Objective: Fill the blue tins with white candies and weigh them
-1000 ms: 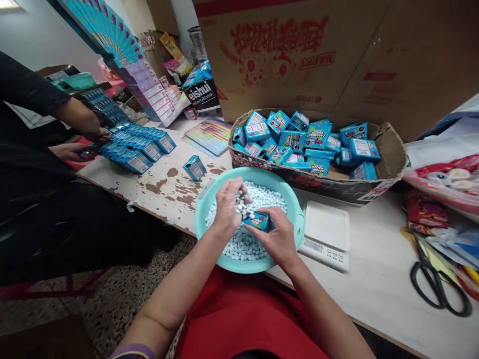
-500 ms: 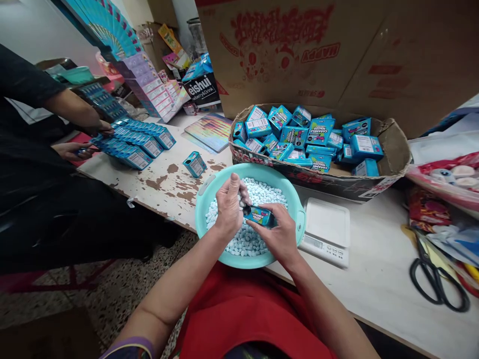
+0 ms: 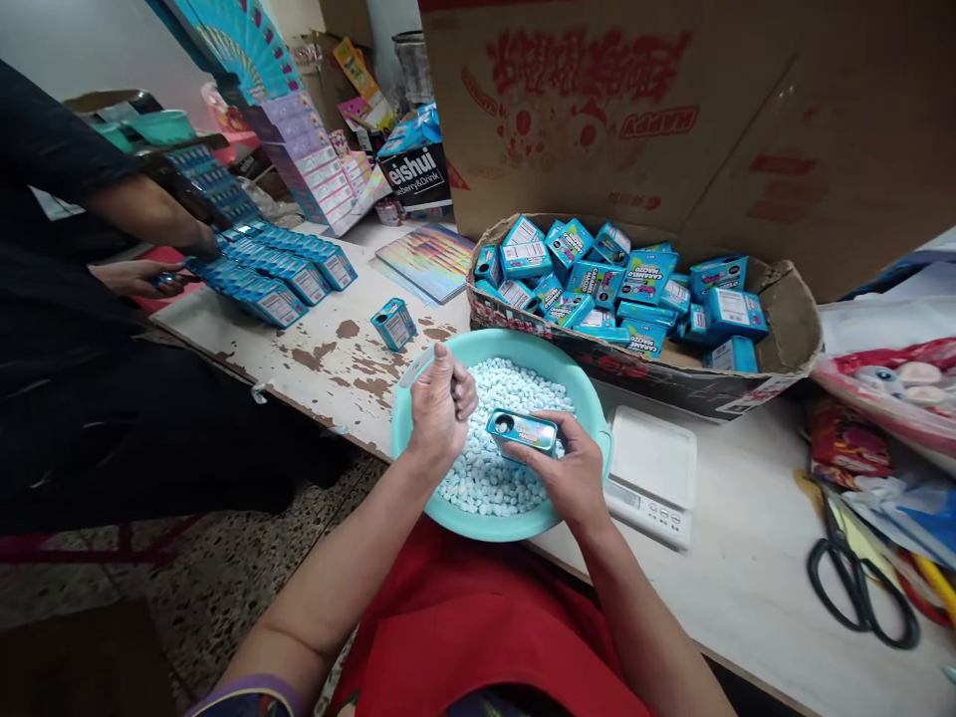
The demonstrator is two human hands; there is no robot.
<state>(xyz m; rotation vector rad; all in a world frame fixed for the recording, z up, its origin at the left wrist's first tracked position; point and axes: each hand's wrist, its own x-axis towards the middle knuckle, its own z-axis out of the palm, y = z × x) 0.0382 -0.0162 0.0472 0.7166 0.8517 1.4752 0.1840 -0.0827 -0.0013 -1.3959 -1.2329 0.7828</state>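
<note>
A round turquoise basin (image 3: 590, 383) holds a heap of pale blue and white candies (image 3: 497, 478). Over its right part, my right hand (image 3: 572, 463) grips a small blue tin (image 3: 534, 430), which lies tilted with a round dark opening at its left end. My left hand (image 3: 440, 408) is closed with the thumb up over the basin's left side, apart from the tin; what its curled fingers hold, if anything, is hidden. Another blue box (image 3: 393, 325) with an opening on top stands on the table, left of the basin.
A cardboard tray (image 3: 792, 314) of blue boxes lies behind the basin. A white scale (image 3: 653, 463) and black scissors (image 3: 858, 578) are to the right. At left, a person's hands (image 3: 141, 278) are beside rows of boxes (image 3: 280, 299).
My left hand has moved left, away from the tin's opening. The tin has turned in my right hand so its opening faces up more. The view has shifted slightly.
</note>
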